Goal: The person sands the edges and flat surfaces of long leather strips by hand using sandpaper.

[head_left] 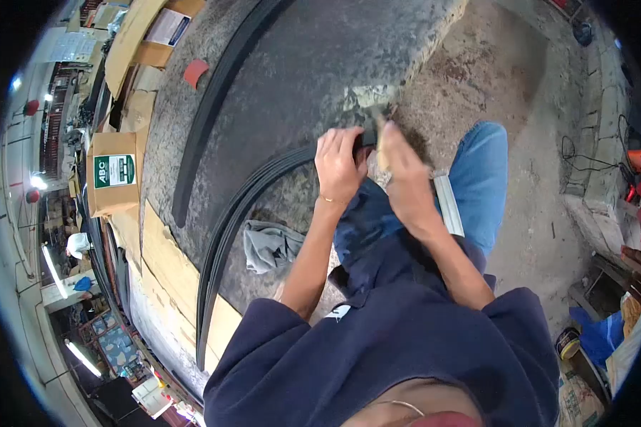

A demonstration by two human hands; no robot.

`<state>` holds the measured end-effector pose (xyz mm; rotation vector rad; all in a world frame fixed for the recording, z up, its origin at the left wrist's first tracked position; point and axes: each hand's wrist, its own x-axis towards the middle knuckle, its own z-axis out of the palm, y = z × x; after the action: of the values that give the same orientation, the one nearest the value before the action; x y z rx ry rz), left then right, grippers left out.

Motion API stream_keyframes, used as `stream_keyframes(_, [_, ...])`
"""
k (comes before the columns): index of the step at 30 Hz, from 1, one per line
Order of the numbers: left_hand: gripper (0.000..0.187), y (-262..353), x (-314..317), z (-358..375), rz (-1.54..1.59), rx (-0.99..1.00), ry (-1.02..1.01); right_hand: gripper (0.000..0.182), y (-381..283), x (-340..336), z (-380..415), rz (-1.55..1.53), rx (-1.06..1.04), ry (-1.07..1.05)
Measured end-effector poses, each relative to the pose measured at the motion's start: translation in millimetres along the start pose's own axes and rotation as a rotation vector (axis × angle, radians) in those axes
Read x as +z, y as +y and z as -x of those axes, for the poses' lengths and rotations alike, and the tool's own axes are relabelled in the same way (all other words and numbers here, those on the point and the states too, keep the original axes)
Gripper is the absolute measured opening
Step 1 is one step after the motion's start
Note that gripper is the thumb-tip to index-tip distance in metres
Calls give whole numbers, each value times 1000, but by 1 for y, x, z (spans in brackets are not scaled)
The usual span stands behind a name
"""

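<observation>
My left hand (338, 162) is closed around the end of a curved bundle of black strips (238, 206), which looks like rubber or plastic trim. The strip ends (368, 138) poke out just past its fingers. Close beside it, my right hand (408, 185) is smeared by motion, its fingers closed on a slim tool (382, 151) with a pale, yellowish part. The tool's kind is too blurred to tell. Both hands are above my lap, near the edge of the dark work surface (292, 78).
More black strips (210, 121) lie along the surface, near a red piece (195, 72). A grey cloth (271, 246) is crumpled by my left forearm. A cardboard box (114, 174) stands at left. Cables (580, 160) and an orange item (639, 161) lie by the right-hand wall.
</observation>
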<state>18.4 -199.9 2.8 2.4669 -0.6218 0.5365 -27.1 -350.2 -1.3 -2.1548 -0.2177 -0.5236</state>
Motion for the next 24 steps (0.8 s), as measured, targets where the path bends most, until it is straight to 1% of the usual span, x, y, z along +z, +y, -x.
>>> stream_keyframes(1, [35, -3, -2, -6, -8, 14, 12, 71, 5, 8, 5, -10, -7, 15])
stream_keyframes(3, [34, -3, -1, -7, -6, 22, 32, 71, 21, 6, 15, -4, 398, -351])
stream_keyframes(4, [33, -1, -3, -3, -6, 11, 23, 67, 23, 1, 16, -40, 414, -268])
stream_keyframes(6, [33, -1, -1, -8, -13, 25, 38, 65, 16, -10, 1, -69, 420, -251])
stream_keyframes(7, [33, 1, -2, -3, -9, 37, 41, 63, 2, -16, -4, -113, 444, -259])
stream_keyframes(8, [34, 0, -3, -4, 6, 34, 30, 64, -9, -16, -16, -182, 503, -354])
stream_keyframes(11, [39, -3, -5, -7, 24, 57, 32, 65, -32, -14, -8, 6, 259, -253])
stream_keyframes(14, [39, -4, -7, -6, 22, 47, 20, 66, -47, -48, -19, -23, 252, -262])
stream_keyframes(15, [39, -4, -6, -7, 12, 31, 6, 66, -46, -45, -18, -25, 257, -271])
stream_keyframes(17, [40, -5, -3, -4, 7, 10, -20, 67, -38, -28, -12, 56, 58, -172])
stream_keyframes(18, [40, -7, -1, -4, 2, 18, -7, 68, -29, -7, 2, 155, 29, -213])
stream_keyframes(19, [40, -10, 0, -4, -6, 31, 11, 68, -30, -8, 5, 153, 27, -210])
stream_keyframes(20, [40, -12, -1, -3, -21, 25, -20, 66, -29, -8, 5, 141, 119, -274])
stream_keyframes(21, [40, -11, -5, -1, -24, 32, -6, 65, -27, -10, 2, 134, 205, -338])
stream_keyframes(22, [40, -7, -9, 2, -61, -5, -31, 66, -23, -15, -3, 74, 257, -329])
stream_keyframes(23, [40, -1, -8, -2, -80, -23, -34, 67, -17, -15, 1, 14, 243, -279])
stream_keyframes(24, [40, -3, -3, -5, -51, 12, 3, 68, -15, -17, 3, 41, 174, -207])
